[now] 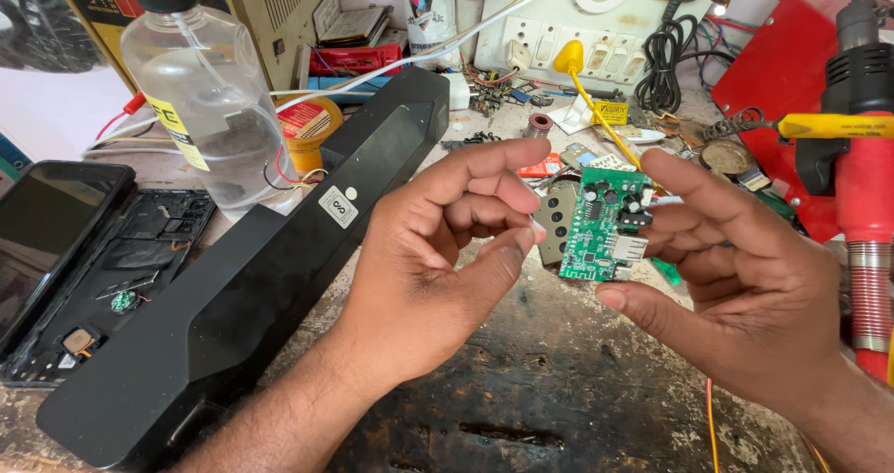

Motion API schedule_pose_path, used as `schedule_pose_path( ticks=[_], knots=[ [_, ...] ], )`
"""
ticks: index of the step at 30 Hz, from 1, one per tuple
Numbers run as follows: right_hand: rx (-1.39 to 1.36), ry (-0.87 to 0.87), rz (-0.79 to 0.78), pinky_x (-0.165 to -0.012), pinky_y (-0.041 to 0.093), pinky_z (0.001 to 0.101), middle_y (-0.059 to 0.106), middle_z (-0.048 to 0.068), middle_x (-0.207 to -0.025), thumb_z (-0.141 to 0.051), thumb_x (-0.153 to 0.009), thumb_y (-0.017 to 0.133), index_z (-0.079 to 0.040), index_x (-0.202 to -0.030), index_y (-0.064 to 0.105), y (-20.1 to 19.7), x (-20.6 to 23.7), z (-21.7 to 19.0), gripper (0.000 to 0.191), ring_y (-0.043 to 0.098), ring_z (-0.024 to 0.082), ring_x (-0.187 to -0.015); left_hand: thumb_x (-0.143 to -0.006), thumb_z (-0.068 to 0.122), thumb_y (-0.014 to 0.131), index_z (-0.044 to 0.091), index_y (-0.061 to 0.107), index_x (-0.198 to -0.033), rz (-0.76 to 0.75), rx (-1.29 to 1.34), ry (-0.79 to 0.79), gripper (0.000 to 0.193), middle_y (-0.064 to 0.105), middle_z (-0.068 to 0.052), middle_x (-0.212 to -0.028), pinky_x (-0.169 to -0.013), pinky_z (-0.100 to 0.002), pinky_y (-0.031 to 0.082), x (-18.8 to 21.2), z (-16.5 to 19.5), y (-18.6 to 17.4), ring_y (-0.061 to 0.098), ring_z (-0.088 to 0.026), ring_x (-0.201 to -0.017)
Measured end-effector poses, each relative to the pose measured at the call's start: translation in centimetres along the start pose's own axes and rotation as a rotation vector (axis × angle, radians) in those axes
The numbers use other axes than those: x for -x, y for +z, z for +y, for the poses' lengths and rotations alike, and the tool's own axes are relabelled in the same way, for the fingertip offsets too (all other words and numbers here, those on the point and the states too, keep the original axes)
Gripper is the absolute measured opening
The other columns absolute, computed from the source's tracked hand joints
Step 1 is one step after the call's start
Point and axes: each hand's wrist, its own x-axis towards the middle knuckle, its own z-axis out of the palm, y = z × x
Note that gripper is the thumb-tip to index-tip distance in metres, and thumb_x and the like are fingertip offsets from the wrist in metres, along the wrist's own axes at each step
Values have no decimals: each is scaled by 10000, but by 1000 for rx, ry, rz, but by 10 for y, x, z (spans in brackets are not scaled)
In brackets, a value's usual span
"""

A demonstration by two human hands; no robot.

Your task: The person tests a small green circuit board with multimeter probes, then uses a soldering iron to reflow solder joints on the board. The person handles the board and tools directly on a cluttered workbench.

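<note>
Right hand (745, 287) pinches green circuit board (603, 223); left hand (438, 250) curled beside.

A scarred, dark-stained wooden workbench (559, 380) fills the foreground, its surface worn and blotched. Behind it a white wall-mounted switchboard panel (596, 26) stands against a pale wall. Bright daylight falls across the bench.

The circuit board (603, 223) is glossy green with small shiny metal parts, and the long speaker case (242, 287) beside it is smooth matt black plastic. The bottle (200, 91) is clear plastic, and the surface (549, 380) looks rough, scorched and stained.
</note>
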Motion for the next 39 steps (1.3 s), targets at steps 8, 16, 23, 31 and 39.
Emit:
schedule_pose_path(
  ticks=[8, 16, 23, 31, 39],
  knots=[
    [-34, 22, 15, -957, 570, 267, 719, 99, -1106, 35, -781, 820, 18, -1578, 417, 4, 4, 3, 893, 691, 112, -1083, -928, -137, 588, -11, 617, -1438, -27, -6, 40, 526, 638, -29, -1139, -984, -275, 531, 4, -6, -1, 627, -92, -1030],
    [-185, 41, -58, -974, 595, 327, 711, 99, -1219, 76, -802, 773, 13, -1581, 383, 5, 2, 0, 874, 698, 148, -1106, -1023, -95, 609, 26, 547, -1495, -106, 108, -13, 491, 684, -47, -1220, -1037, -284, 568, 4, -2, 3, 660, -93, -1146],
    [-322, 56, -118, -995, 574, 301, 652, 59, -1246, 84, -872, 746, -4, -1624, 363, 5, 2, -2, 849, 678, 136, -1148, -1005, -96, 638, 39, 555, -1502, -104, 86, -75, 521, 707, -37, -1114, -891, -241, 554, 2, 4, 4, 664, -58, -1010],
    [-197, 91, -74, -907, 565, 253, 670, 62, -1229, 68, -823, 772, -3, -1611, 387, 0, 7, 7, 880, 650, 100, -1087, -1015, -118, 618, 25, 539, -1508, -90, 77, -29, 519, 702, -61, -1183, -1006, -250, 560, 1, 2, 4, 664, -67, -1094],
    [-121, 67, -20, -929, 545, 254, 703, 83, -1183, 61, -825, 784, 4, -1629, 395, -1, 6, 10, 895, 658, 101, -1087, -1009, -131, 590, 18, 431, -1562, -45, 75, 10, 594, 687, -85, -1227, -1049, -286, 558, -1, 1, 3, 675, -95, -1127]
  ],
)
